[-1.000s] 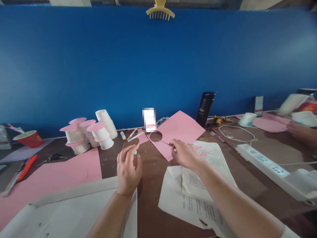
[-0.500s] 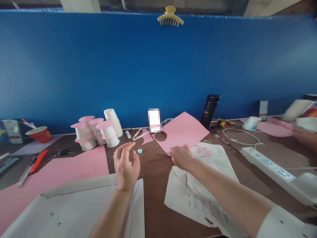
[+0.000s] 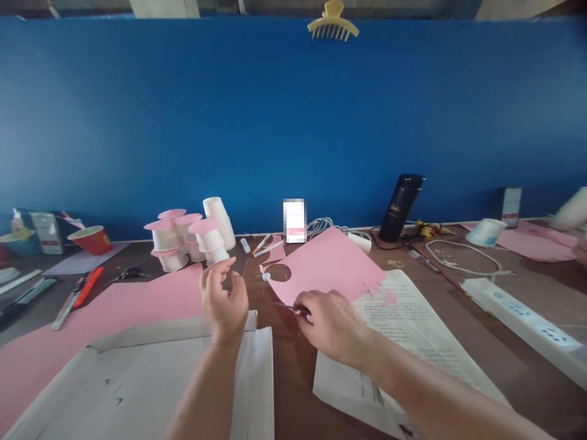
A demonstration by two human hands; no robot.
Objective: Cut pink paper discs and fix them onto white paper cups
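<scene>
My left hand (image 3: pixel 224 299) hovers over the white paper's far edge, with fingers loosely curled, thumb apart and nothing between them. My right hand (image 3: pixel 337 324) is closed around scissors (image 3: pixel 288 307), whose thin dark blades point left; the handles are mostly hidden. Just beyond the right hand, a pink paper sheet (image 3: pixel 325 263) with a round hole lies partly over a printed sheet (image 3: pixel 426 330). A small pale blue round thing (image 3: pixel 266 277) sits by its left corner. Left of these stand paper cups (image 3: pixel 208 235) stacked with pink discs.
White paper (image 3: pixel 183 385) overlaps a large pink sheet (image 3: pixel 114 311) at left. An orange utility knife (image 3: pixel 87 287) and keys (image 3: pixel 128 275) lie there. A phone (image 3: pixel 295 223) and a black flask (image 3: pixel 402 208) stand behind. A power strip (image 3: pixel 527 324) is at right; a co-worker's hand shows at the edge.
My right hand has drawn nearer with the scissors, showing more of the blades. The pink sheet lies lower, exposing a white cup-like thing behind it. The view has turned slightly left.
</scene>
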